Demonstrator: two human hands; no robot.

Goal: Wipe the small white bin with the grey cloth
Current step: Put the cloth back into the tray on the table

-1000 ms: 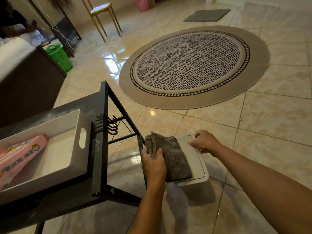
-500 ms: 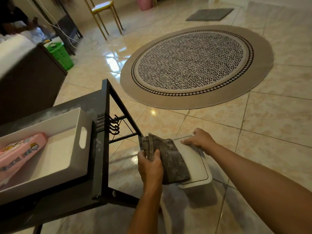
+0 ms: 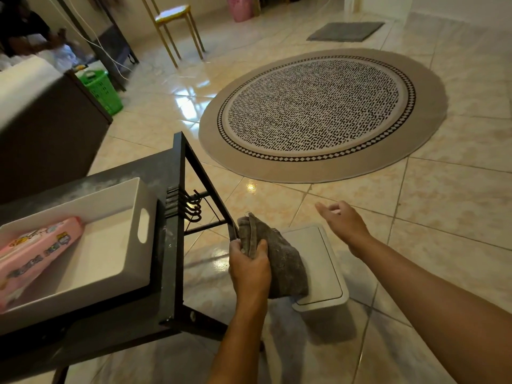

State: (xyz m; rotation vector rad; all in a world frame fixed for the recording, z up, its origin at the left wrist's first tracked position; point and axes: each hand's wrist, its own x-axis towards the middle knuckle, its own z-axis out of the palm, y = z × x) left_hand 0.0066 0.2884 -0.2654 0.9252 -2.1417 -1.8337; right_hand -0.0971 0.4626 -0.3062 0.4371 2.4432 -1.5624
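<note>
The small white bin (image 3: 321, 267) stands on the tiled floor beside the black table, its flat lid facing up. The grey cloth (image 3: 279, 261) hangs over the lid's left part. My left hand (image 3: 249, 268) grips the cloth's upper left end, bunched between thumb and fingers. My right hand (image 3: 342, 221) hovers above the bin's far right corner, fingers spread, holding nothing and apart from the lid.
A black table (image 3: 169, 245) on the left carries a white tray (image 3: 144, 200) with a pink pack (image 3: 36, 250). A round patterned rug (image 3: 321, 115) lies ahead. Farther back stand a green basket (image 3: 101, 90), a yellow stool (image 3: 174, 16), a grey mat (image 3: 346, 31) and a person at far left.
My right hand has lifted off the bin's far edge and opened. My left hand keeps the cloth on the lid, drawn slightly toward me.
</note>
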